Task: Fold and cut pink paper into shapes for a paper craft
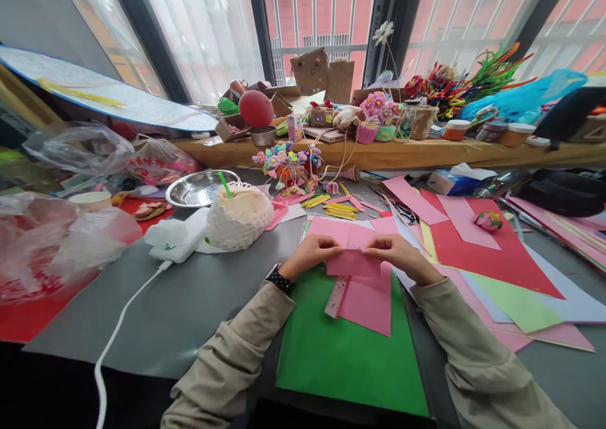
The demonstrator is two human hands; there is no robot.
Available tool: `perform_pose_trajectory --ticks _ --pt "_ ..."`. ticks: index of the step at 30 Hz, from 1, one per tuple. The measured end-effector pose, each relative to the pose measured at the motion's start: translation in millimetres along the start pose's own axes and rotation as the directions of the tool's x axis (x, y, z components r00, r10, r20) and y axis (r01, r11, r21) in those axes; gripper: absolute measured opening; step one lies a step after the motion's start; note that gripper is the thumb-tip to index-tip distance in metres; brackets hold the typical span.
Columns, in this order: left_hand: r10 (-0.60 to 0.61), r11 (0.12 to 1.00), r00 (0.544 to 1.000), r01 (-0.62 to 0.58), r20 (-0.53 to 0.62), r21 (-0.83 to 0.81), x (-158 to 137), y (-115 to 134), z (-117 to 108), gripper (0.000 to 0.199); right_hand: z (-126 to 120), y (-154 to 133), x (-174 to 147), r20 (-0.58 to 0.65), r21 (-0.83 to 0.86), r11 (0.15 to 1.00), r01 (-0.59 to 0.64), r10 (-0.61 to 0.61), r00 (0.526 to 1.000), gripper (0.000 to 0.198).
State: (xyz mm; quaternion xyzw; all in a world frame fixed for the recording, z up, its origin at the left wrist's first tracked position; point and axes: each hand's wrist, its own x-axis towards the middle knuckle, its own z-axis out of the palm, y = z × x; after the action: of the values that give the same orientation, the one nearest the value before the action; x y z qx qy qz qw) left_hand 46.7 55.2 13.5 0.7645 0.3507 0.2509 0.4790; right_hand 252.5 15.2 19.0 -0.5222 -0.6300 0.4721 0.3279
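Observation:
Both of my hands pinch a sheet of pink paper (353, 265) above a green sheet. My left hand (318, 251), with a dark dotted watch strap at the wrist, grips the paper's left side between thumb and fingers. On the other side my right hand (391, 252) pinches it the same way. The paper seems to have a crease or edge running between the fingertips. Beneath it, another pink piece (367, 306) lies on the green sheet (341, 366). A patterned ruler (337, 296) sticks out from under the held paper.
To the left stand a white foam-netted drink (239, 217) with a green straw, a white power bank (182, 236) with a cable and a metal bowl (199, 188). Folded yellow strips (341, 209) lie ahead. On the right are red paper (502, 252) and scissors (402, 211).

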Motion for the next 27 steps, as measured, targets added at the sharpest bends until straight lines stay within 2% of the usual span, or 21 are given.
perform_pose_trajectory --ticks 4,8,12,14,16,19,21,27 --pt "-0.043 0.998 0.999 0.042 -0.031 -0.046 -0.2 -0.1 -1.6 0.027 -2.6 1.4 -0.4 -0.026 -0.003 1.0 -0.03 0.03 0.999 0.026" --pt "-0.055 0.996 0.996 0.049 -0.071 -0.075 0.1 -3.2 -5.5 0.025 -6.4 0.4 -1.6 -0.002 -0.002 0.999 -0.034 0.034 0.999 0.027" --pt "-0.055 0.995 0.98 0.039 -0.191 -0.089 2.2 -6.2 -11.2 0.025 -11.4 -0.3 -3.1 -0.001 -0.05 0.999 -0.003 0.003 1.0 0.027" --pt "-0.008 0.998 0.973 -0.007 -0.233 -0.065 2.6 -5.2 -10.1 0.026 -9.8 0.1 -3.0 0.019 -0.062 0.998 0.013 -0.012 1.0 0.027" --pt "0.087 0.996 0.979 -0.089 -0.186 -0.002 2.1 -2.7 -4.8 0.027 -4.6 0.5 -2.2 0.052 -0.071 0.997 0.034 -0.03 0.998 0.026" --pt "0.185 0.973 0.983 -0.183 -0.007 0.141 0.0 0.6 6.5 0.026 5.0 0.6 -0.6 0.08 -0.087 0.993 0.074 -0.067 0.995 0.025" --pt "0.171 0.964 0.984 -0.178 0.051 0.199 -1.0 0.9 12.0 0.026 9.0 0.2 0.0 0.084 -0.093 0.992 0.091 -0.083 0.993 0.025" --pt "0.1 0.972 0.994 -0.108 0.048 0.207 -0.4 0.5 13.4 0.033 2.5 -0.9 -0.8 0.073 -0.083 0.995 0.062 -0.056 0.996 0.027"
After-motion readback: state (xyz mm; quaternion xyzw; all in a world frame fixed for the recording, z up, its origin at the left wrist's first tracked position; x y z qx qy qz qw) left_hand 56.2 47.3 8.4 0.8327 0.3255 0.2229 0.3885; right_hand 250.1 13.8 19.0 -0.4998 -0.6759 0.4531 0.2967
